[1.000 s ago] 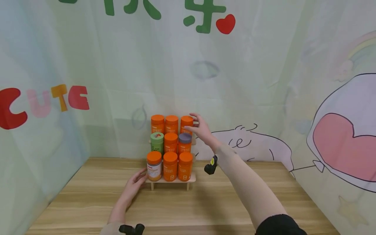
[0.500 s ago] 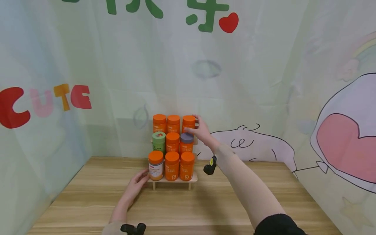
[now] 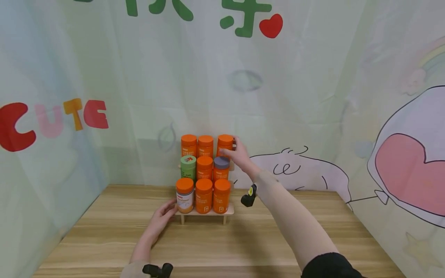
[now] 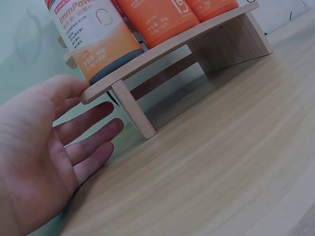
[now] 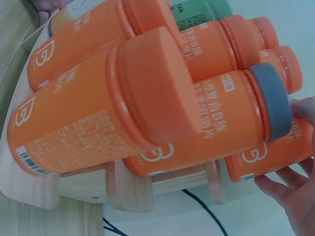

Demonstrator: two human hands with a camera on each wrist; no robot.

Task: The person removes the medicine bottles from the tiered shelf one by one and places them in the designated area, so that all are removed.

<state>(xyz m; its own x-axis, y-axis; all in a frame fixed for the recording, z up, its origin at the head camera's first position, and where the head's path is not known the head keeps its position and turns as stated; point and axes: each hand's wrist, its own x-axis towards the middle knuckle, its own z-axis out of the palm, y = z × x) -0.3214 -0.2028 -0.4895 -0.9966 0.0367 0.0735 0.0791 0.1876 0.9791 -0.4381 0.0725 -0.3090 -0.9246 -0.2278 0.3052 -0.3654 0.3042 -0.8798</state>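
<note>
The right hand (image 3: 240, 155) gripped an orange jar (image 3: 225, 141) between thumb and fingers, at the right end of the wooden rack's (image 3: 206, 214) top tier. The left hand (image 4: 37, 147), fingers loosely spread and gripping nothing, touched the rack's front left corner. 8 other jars (image 3: 204, 197) stood on the rack.

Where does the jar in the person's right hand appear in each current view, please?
Head: the held jar, right end of the back row, in the right hand.
Left wrist: not in it.
Right wrist: the held jar, right side, partly behind the grey-lidded jar.
Shared landmark: the wooden rack, in all three views.
</note>
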